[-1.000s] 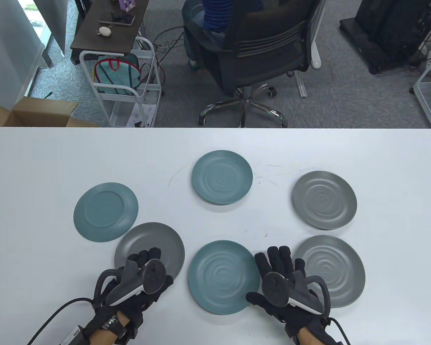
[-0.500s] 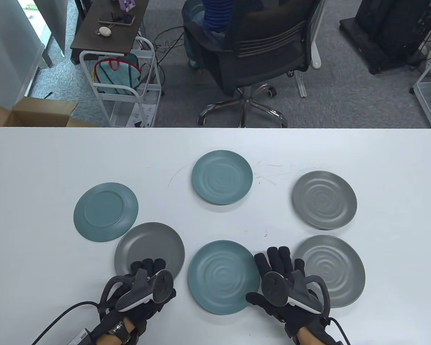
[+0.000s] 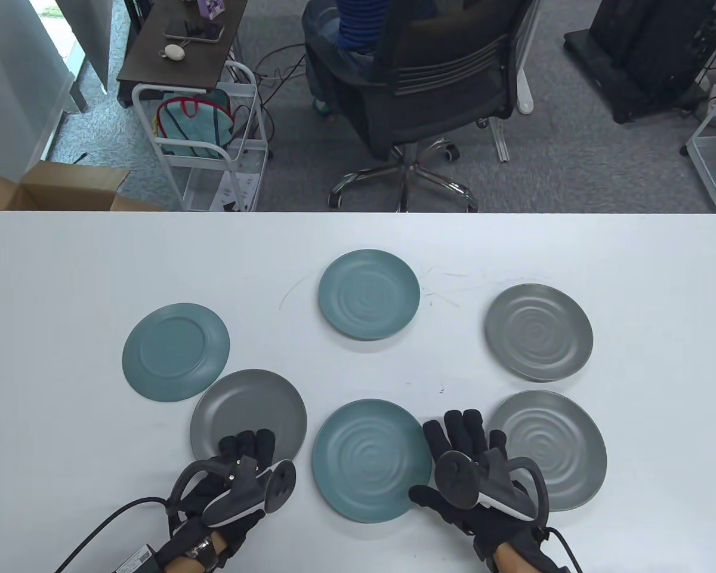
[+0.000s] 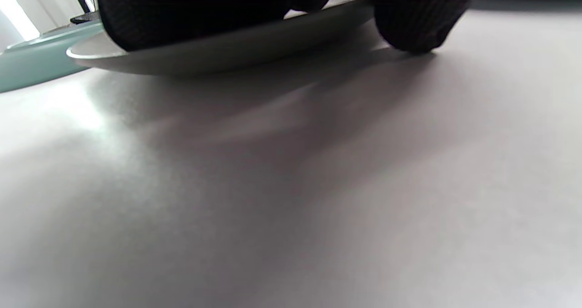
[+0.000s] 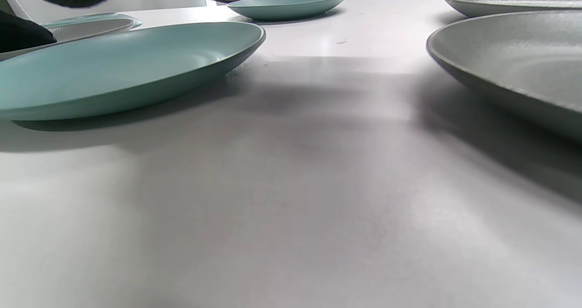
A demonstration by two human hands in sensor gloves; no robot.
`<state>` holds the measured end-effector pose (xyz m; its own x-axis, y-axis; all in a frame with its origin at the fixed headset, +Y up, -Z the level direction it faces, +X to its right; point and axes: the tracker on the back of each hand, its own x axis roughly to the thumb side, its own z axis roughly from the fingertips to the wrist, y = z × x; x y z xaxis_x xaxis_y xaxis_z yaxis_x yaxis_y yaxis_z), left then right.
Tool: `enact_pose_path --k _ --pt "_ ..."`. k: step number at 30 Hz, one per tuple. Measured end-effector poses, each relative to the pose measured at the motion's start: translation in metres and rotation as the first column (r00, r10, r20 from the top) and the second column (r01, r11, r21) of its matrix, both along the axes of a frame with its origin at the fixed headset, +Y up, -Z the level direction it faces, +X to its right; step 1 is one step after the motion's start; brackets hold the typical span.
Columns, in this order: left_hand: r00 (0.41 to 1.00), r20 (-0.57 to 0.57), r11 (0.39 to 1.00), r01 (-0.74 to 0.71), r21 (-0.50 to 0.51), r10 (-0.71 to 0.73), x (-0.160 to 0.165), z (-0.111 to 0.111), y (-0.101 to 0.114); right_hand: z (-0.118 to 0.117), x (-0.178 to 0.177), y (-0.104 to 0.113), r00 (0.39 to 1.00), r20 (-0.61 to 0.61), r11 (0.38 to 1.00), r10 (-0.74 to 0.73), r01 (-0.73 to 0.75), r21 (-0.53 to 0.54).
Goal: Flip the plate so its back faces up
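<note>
Several round plates lie on the white table [image 3: 65, 268]. My left hand [image 3: 246, 449] lays its fingers [image 4: 195, 12] on the near rim of a grey plate [image 3: 250, 406] whose showing surface looks smooth. The thumb [image 4: 418, 21] touches the table beside that rim. A teal plate [image 3: 176, 352] to its left lies back up, foot ring showing. My right hand [image 3: 462, 436] rests flat and empty on the table between a face-up teal plate [image 3: 367, 459] and a face-up grey plate [image 3: 558, 447].
A teal plate [image 3: 369, 294] lies face up at the back middle. Another face-up grey plate [image 3: 538, 332] lies at the right. An office chair [image 3: 429, 89] stands beyond the table's far edge. The grey plate under my left hand touches or overlaps the back-up teal one.
My left hand has slid back toward the near edge, from well over the grey plate to its near rim, and its tracker has tilted. The plates and my right hand have not moved.
</note>
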<state>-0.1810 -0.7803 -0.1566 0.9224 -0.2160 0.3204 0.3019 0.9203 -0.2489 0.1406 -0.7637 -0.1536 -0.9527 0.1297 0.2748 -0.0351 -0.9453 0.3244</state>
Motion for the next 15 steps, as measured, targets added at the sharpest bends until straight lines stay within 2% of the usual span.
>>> enact_pose_path --k 7,15 --pt "0.998 0.002 0.997 -0.065 0.034 0.065 -0.001 0.0 0.015 -0.001 0.0 0.0 1.0 0.001 1.0 -0.002 0.002 -0.003" --pt "0.954 -0.056 0.956 -0.294 0.012 0.295 -0.016 -0.007 0.051 -0.001 0.001 0.0 1.0 0.002 1.0 -0.005 0.005 -0.006"
